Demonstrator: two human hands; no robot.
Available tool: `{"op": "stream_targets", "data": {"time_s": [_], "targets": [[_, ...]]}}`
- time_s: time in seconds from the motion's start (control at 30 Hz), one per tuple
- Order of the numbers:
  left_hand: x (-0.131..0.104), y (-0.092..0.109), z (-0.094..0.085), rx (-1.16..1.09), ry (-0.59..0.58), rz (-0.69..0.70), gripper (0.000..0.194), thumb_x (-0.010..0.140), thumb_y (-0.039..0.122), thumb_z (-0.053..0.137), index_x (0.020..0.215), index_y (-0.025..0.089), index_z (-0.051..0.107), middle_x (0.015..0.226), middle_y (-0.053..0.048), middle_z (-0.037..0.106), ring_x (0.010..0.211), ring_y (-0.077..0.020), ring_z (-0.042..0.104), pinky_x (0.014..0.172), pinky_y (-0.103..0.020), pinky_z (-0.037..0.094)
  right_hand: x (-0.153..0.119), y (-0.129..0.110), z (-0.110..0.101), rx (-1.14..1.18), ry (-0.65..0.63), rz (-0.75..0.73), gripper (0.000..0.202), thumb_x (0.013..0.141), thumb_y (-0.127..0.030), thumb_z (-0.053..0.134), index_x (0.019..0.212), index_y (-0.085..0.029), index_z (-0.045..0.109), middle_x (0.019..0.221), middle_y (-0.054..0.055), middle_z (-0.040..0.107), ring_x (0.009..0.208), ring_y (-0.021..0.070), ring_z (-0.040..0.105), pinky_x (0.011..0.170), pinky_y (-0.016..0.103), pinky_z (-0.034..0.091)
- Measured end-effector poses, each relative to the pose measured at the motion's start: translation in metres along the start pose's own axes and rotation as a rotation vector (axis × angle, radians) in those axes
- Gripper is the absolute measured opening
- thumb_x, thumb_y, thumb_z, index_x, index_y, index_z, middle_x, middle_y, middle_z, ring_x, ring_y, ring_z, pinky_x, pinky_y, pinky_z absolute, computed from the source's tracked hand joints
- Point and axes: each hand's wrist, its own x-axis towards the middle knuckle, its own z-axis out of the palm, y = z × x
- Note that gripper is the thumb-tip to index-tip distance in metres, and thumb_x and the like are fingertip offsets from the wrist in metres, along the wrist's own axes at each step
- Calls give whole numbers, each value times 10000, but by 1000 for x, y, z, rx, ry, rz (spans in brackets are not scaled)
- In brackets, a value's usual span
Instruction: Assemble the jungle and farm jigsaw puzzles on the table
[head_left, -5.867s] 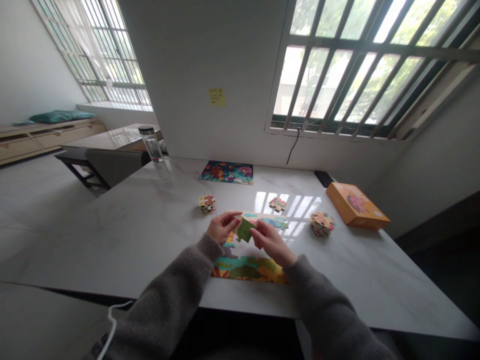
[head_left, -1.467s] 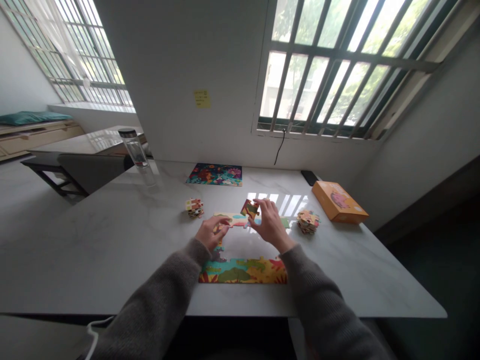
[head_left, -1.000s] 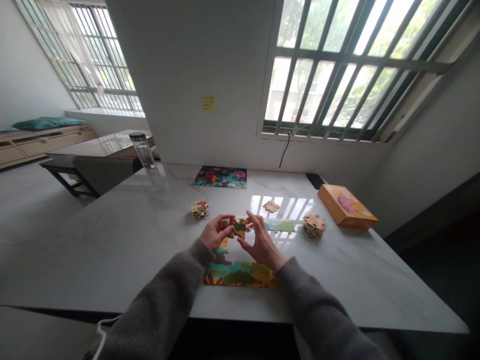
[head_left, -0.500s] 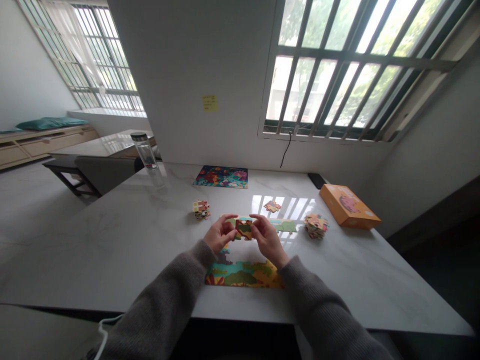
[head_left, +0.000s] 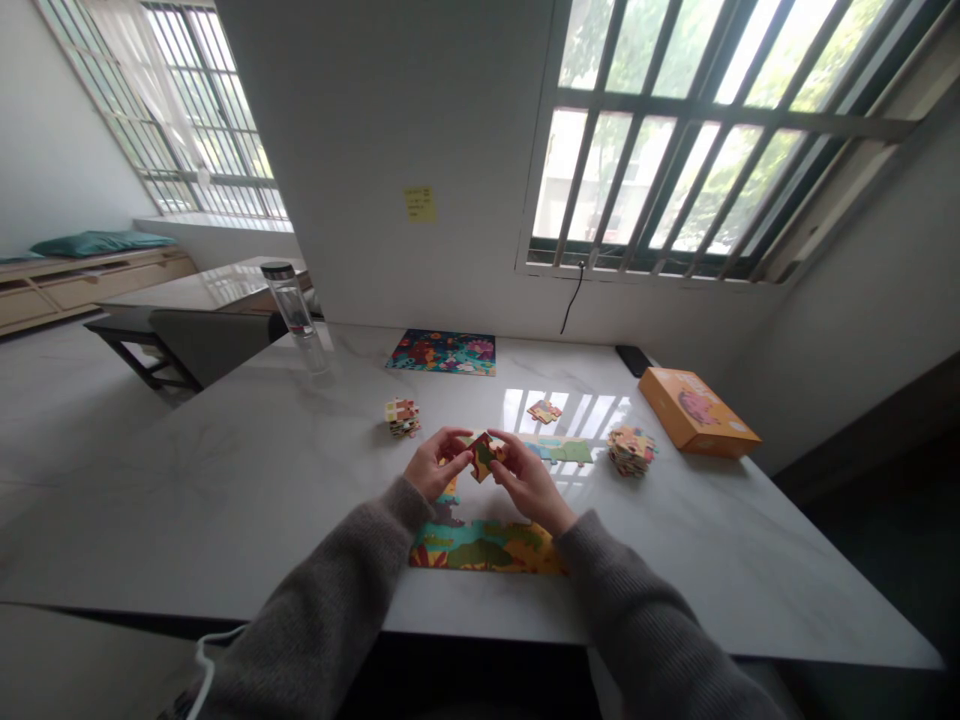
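Both hands (head_left: 437, 466) (head_left: 529, 486) pinch one puzzle piece (head_left: 481, 457) over the part-built puzzle (head_left: 487, 552), whose middle lies open between edges.

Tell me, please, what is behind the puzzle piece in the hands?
Beyond the puzzle piece, a far puzzle strip is partly visible, mostly at right. Whatever the piece, left hand and right hand cover cannot be seen.

L hand (head_left: 437, 465) & R hand (head_left: 527, 480) hold up a tilted puzzle pc (head_left: 482, 457) btwn them.
Part-made puzzle (head_left: 487, 548) lies flat below on white tbl (head_left: 300, 480), w/ a small pile of pcs (head_left: 403, 418) on the L, bigger pile (head_left: 631, 451) on the R. Orange box (head_left: 697, 408) near that pile.
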Motion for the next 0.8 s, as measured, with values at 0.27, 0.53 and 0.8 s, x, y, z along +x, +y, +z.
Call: {"op": "stream_targets", "data": {"time_s": [0.27,0.53,0.8], "targets": [[-4,-5,3,318,-69,165,735,732,270,765,1383,227,428,1144,-79,614,846,-163,637,713,-297,490,3,1,3,188,71,77,553,897,-359,627,1427,-281,491,830,-30,532,684,121,562,693,306,543],[-4,2,0,440,-87,283,630,697,122,621,1312,209,512,1131,-79,609,871,-186,598,760,-338,518,4,2,7,195,44,62,400,871,-327,636,1247,-255,522,755,-53,516,659,124,540,631,278,513],[-4,-2,2,276,29,145,608,782,140,584,1368,192,430,992,-43,640,757,-138,599,664,-263,489,3,6,5,263,84,115,314,827,-404,724,889,-234,467,713,-50,561,635,130,584,609,281,503]]}}
